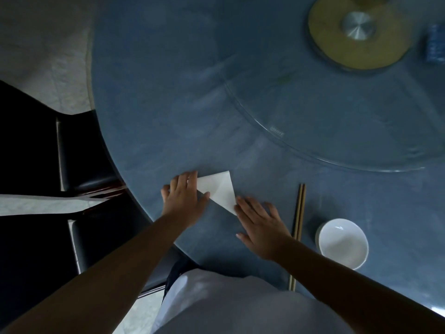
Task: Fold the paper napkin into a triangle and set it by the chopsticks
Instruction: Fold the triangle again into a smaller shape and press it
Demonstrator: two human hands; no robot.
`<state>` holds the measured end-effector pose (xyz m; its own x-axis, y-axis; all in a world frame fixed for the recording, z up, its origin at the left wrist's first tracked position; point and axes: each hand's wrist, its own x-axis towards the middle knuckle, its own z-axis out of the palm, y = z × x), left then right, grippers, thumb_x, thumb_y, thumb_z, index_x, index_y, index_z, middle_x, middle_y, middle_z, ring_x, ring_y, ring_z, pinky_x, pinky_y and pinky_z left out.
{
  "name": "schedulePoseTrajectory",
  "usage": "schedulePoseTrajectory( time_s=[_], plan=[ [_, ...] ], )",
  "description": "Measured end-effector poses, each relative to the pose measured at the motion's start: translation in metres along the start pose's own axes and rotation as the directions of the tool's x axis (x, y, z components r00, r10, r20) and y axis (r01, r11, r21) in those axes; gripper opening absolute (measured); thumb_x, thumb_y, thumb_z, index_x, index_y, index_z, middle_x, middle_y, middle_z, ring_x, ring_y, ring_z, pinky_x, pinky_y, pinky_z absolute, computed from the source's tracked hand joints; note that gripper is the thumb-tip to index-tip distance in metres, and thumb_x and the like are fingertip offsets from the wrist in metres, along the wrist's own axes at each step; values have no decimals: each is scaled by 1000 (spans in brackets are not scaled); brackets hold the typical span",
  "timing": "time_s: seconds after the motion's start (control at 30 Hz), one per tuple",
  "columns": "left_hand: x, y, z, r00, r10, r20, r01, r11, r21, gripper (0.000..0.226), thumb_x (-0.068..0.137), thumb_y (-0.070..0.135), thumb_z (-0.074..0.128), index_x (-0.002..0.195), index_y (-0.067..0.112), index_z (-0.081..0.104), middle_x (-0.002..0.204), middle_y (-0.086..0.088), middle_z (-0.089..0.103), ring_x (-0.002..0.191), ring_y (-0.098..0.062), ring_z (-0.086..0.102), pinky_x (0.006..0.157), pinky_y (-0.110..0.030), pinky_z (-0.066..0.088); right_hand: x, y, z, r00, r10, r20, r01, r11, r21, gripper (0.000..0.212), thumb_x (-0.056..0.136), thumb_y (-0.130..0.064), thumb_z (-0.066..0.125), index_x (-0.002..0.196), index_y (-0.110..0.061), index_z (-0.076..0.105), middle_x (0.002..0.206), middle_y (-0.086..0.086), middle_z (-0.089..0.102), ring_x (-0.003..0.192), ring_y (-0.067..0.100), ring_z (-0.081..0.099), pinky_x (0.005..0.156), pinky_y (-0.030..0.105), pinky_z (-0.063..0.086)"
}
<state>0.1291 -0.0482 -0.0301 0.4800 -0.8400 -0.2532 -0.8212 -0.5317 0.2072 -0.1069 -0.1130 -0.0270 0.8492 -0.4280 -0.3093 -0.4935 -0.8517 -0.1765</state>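
Your white paper napkin already lies folded into a triangle on the round blue-grey table, and you have it pinned flat from both ends: your left hand is spread open with its fingers on the napkin's far-left corner, and your right hand is also flat and open, its fingertips pressing the near-right tip. Neither hand is pinching anything; both palms face down. The triangle's long folded edge runs diagonally between your two hands, from upper left to lower right. The pair of slim wooden chopsticks lies to the right of the napkin, just beyond your right hand, with its long axis pointing away from you, and the small white ceramic bowl sits further right again. The fold looks done, so what remains is likely a short slide rightward; your right hand is nearer, but it sits between napkin and chopsticks.
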Motion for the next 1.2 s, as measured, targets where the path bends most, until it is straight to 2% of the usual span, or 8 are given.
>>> schedulePoseTrajectory(
  time_s=[0.27,0.43,0.53,0.63,0.7,0.97,1.1,1.2],
  plan=[
    [21,-6,-9,999,-34,-16,34,999,2,30,79,43,53,102,27,60,105,1,62,105,-23,49,89,-44,25,4,-7,11,991,31,-128,-29,999,17,53,78,-45,53,121,-14,50,127,7,49,110,30,50,86,46,38],
    [32,-8,-17,985,-87,150,92,996,-24,19,78,43,58,91,28,60,104,-2,54,106,-27,46,86,-43,29,3,-6,10,983,38,-178,-37,999,9,50,78,-47,56,119,-17,53,125,8,53,110,30,49,86,45,41],
    [34,-11,-27,974,-90,210,123,981,-150,12,78,36,60,87,29,57,98,1,55,102,-25,53,88,-42,36,2,-5,7,981,40,-192,-38,999,16,49,78,-46,57,118,-18,55,126,8,54,110,30,52,85,44,42],
    [33,-13,-34,945,-120,304,221,920,-323,28,69,47,59,92,32,56,90,8,60,92,-23,59,89,-41,46,1,-3,6,981,36,-190,-32,999,24,49,78,-45,57,119,-19,55,127,8,55,110,30,53,85,44,43],
    [34,-14,-34,930,-128,345,261,890,-373,36,67,52,58,95,29,61,92,3,64,90,-24,61,85,-40,49,0,-3,7,983,35,-179,-31,999,26,52,79,-46,57,122,-18,53,128,9,54,111,30,54,86,45,44],
    [35,-7,-41,966,-88,241,201,842,-500,4,82,24,66,80,21,63,74,2,61,73,-18,57,62,-27,37,2,-1,2,960,239,-142,-210,958,194,84,74,-53,63,141,-12,33,142,12,49,123,33,51,96,47,44],
    [20,7,-65,972,35,232,132,735,-665,11,78,18,68,71,23,62,68,10,61,57,-3,50,53,-18,41,24,7,-13,895,436,-89,-328,781,531,90,72,-49,70,145,-19,27,153,7,31,136,28,30,108,41,30],
    [4,20,-86,962,157,224,92,584,-807,4,71,20,65,74,19,63,75,17,69,64,-1,54,58,-14,42,45,14,-35,850,527,-6,-287,472,834,94,66,-29,84,143,-15,33,148,3,35,135,22,31,108,27,27]
  ],
)
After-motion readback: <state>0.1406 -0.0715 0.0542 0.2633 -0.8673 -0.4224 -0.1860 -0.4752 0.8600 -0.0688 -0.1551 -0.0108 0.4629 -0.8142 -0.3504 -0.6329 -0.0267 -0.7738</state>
